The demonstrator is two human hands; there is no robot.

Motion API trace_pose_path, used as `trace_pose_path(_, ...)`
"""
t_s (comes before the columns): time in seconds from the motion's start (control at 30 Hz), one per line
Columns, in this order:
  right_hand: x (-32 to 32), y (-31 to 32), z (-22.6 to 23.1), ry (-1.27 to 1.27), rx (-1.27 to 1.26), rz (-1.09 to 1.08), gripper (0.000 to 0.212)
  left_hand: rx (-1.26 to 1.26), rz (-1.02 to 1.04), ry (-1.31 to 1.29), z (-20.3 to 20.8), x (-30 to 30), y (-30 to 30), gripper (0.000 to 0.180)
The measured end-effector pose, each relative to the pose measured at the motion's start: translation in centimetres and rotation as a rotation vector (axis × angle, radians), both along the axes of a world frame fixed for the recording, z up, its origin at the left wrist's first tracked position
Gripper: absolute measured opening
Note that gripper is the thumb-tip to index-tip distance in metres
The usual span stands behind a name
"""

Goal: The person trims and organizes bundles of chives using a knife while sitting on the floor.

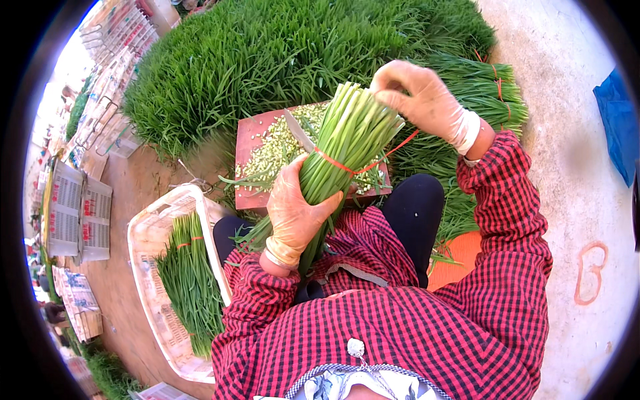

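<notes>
My left hand (298,210), in a thin pale glove, is wrapped around the middle of a thick bundle of garlic chives (353,140). The pale cut ends point up and away from me; the leaves hang toward my lap. A red tie (333,162) circles the bundle, and its loose end sticks out to the right. My right hand (420,100), also gloved, has its fingers curled in at the right corner of the cut ends; what they pinch is hidden. Behind the bundle, a knife (298,130) shows its blade over a red board (250,143) strewn with chopped stem ends.
A large heap of loose chives (267,60) lies beyond the board. Tied bundles (490,87) lie at the right. To my left a white plastic basket (143,267) holds another tied bundle (190,280). Grey crates (80,210) stand farther left; a blue sheet (617,123) hangs far right.
</notes>
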State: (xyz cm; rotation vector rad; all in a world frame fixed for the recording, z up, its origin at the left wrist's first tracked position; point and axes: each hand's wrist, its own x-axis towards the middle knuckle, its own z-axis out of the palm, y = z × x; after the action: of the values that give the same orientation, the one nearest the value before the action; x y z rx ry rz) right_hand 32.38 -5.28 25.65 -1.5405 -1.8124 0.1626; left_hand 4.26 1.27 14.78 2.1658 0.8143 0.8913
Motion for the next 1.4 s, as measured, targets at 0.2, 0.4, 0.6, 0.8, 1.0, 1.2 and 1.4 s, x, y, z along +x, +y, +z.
trace_pose_path(0.2, 6.3, -0.7, -3.2, -0.099, 0.142, -0.4, 0.037, -0.505, -0.028, -0.271, -1.1, -1.0, 2.3, 0.072)
trace_pose_path(0.4, -3.1, -0.1, -8.1, 0.797, -0.382, 0.096, 0.084, -1.27, -0.346, -0.956, 1.4, -3.1, 4.6, 0.045)
trace_pose_path(0.6, -15.5, 0.2, -9.9, 0.397, -0.398, 0.243, 0.112, -1.435, -0.513, -1.328, -4.2, -5.4, 7.7, 0.049)
trace_pose_path(0.8, -18.9, 1.3, -9.8, 0.464, -0.191, 0.133, 0.094, -1.27, -0.369, -1.279, -2.9, -6.2, 8.0, 0.046)
trace_pose_path(1.0, -17.8, 3.1, -8.6, 0.258, 0.112, 0.015, 0.084, -1.031, -0.189, -1.091, -2.1, -7.1, 9.5, 0.053)
trace_pose_path(1.2, -18.2, 3.2, -10.1, -0.14, 0.078, -0.057, 0.093, -0.919, -0.103, -0.936, -0.3, -4.9, 4.4, 0.059)
trace_pose_path(1.4, -19.6, 2.5, -10.3, -0.312, 0.011, -0.045, 0.095, -1.017, -0.085, -1.076, -1.2, -4.1, 4.3, 0.051)
